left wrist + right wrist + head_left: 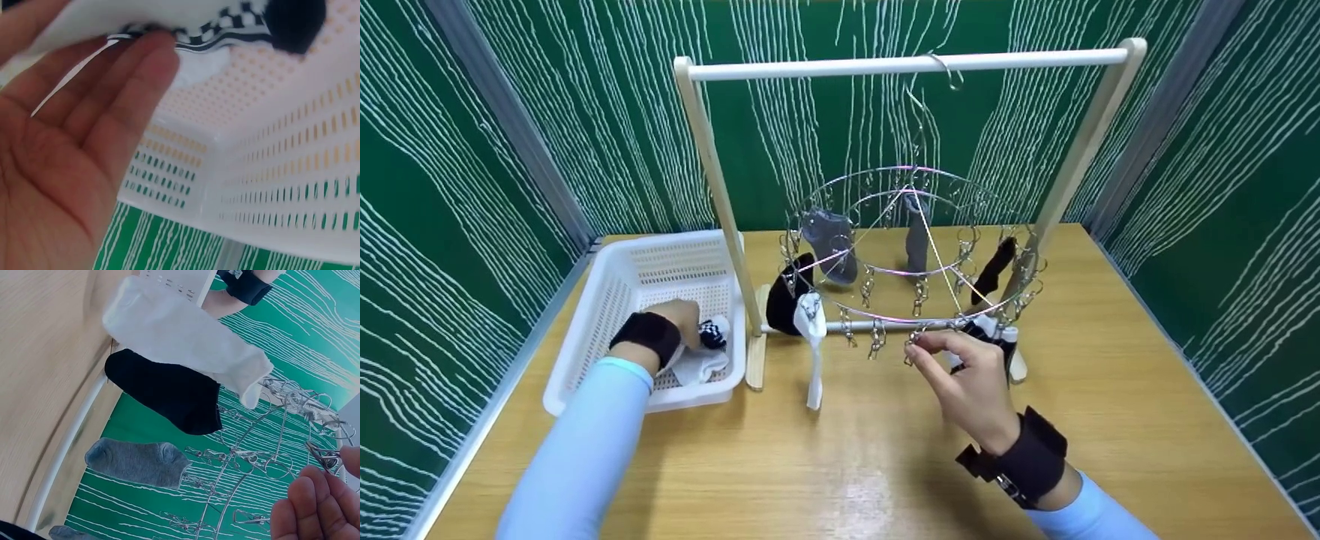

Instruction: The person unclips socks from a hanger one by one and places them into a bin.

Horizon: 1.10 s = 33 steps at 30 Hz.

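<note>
Inside the white basket [566,337], my left hand [682,319] pinches a white sock with a black-and-white checkered band [225,25] between thumb and fingers. Another white piece [701,369] lies in the basket under it. My right hand [971,375] pinches a metal clip [326,455] at the near rim of the round drying hanger [885,319]. From other clips hang a white sock [180,332], a black sock [163,391], a grey sock [138,462] and more socks. My right palm partly hides the dark and white ones at the right.
A wooden stand with a white top bar [825,69] holds the hanger by its hook [949,71]. The stand's foot [756,364] is beside the basket. Green walls with white lines [870,135] enclose the wooden table [840,465] at the back and sides.
</note>
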Tool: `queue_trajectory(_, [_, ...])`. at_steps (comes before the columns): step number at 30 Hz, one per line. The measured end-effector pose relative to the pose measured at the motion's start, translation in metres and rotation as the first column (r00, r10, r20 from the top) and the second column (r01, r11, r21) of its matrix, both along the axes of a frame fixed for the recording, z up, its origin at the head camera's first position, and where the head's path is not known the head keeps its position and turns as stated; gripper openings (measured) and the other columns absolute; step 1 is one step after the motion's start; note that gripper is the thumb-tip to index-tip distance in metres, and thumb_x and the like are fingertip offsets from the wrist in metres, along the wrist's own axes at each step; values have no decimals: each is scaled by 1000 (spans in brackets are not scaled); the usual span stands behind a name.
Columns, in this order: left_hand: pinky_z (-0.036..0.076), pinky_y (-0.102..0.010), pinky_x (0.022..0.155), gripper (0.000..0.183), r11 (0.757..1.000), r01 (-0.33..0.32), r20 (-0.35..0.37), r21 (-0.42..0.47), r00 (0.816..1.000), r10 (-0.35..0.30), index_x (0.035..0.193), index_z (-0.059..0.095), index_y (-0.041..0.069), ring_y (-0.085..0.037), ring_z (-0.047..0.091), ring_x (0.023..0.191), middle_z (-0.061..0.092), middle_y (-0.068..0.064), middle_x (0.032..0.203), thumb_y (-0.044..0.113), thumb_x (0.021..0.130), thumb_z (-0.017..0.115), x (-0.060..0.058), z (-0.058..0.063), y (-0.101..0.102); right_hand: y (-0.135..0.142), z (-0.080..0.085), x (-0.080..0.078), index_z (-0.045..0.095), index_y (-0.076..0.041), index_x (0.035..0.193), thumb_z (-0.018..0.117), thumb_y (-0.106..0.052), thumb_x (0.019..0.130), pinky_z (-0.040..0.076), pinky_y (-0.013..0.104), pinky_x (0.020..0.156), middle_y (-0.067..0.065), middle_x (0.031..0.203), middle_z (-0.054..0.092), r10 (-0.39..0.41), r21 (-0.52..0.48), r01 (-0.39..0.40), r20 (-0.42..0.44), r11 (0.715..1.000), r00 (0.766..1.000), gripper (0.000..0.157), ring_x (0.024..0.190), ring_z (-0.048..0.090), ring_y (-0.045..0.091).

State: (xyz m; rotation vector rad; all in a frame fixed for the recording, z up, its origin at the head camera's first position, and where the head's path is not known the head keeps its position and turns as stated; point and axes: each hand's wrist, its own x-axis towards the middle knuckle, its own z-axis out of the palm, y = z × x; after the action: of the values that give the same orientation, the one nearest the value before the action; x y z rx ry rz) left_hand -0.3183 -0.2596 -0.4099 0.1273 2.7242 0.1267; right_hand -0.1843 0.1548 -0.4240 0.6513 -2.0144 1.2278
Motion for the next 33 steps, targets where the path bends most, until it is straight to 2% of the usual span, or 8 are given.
queue_trajectory(4, [57,-42,90,29,1000,-18,58,-3,998,18,106,78,-1,-26,63,87,74,-12,100,19,86,86,4,-1,1,0,0,0,81,-3,90,85,7,86,55,10,85,13,86,81,-7,-3,7,2,1000,1000,11,81,76,10])
queue_trajectory(10, [55,-39,86,30,1000,-10,61,13,998,10,99,82,1,-23,62,85,76,-9,98,23,81,89,1,-6,1,0,-1,-1,82,-4,90,85,3,88,53,9,87,9,86,82,-16,0,16,-1,1000,1000,7,83,76,10])
queue_trajectory(15, [53,-38,81,30,999,4,60,33,998,-6,95,78,2,-23,60,82,71,-7,91,27,83,87,-1,-5,-2,0,-2,-1,82,-3,90,85,6,85,54,10,84,10,87,82,-9,-4,9,1,1000,1000,11,82,74,8])
queue_trajectory(18, [52,-37,77,28,997,29,18,74,999,-31,93,77,1,-23,59,80,69,-6,86,27,88,85,-4,-3,-5,0,-1,-1,81,-2,90,85,9,84,55,10,83,10,86,82,1,-12,-1,-1,1000,1000,14,82,74,7])
queue_trajectory(20, [57,-41,83,29,993,57,-29,106,998,-55,100,79,-2,-27,65,86,74,-11,92,26,91,82,-6,0,-6,0,-2,-1,81,-2,89,85,10,83,55,10,84,10,86,82,9,-17,-9,-3,1000,1000,14,82,74,7])
queue_trajectory(22, [60,-48,93,34,988,73,-66,134,996,-65,110,78,-6,-33,71,97,78,-19,105,24,94,78,-8,5,-6,0,-2,0,81,-1,89,85,10,84,56,10,85,11,86,82,15,-19,-15,0,1000,1000,13,82,74,8])
queue_trajectory(25, [54,-59,110,43,983,85,-126,162,990,-65,126,72,-10,-43,70,119,75,-28,127,22,99,72,-10,14,-7,0,-2,0,81,-1,90,85,9,84,55,10,85,12,86,82,15,-25,-15,7,1000,1000,12,83,74,7])
queue_trajectory(33, [56,-60,105,39,959,55,-297,278,954,32,130,69,-8,-44,70,119,73,-29,128,23,107,63,-3,43,-2,-1,0,0,82,-4,89,85,10,83,51,11,81,7,85,82,-10,-9,10,-4,1000,1000,15,82,72,6])
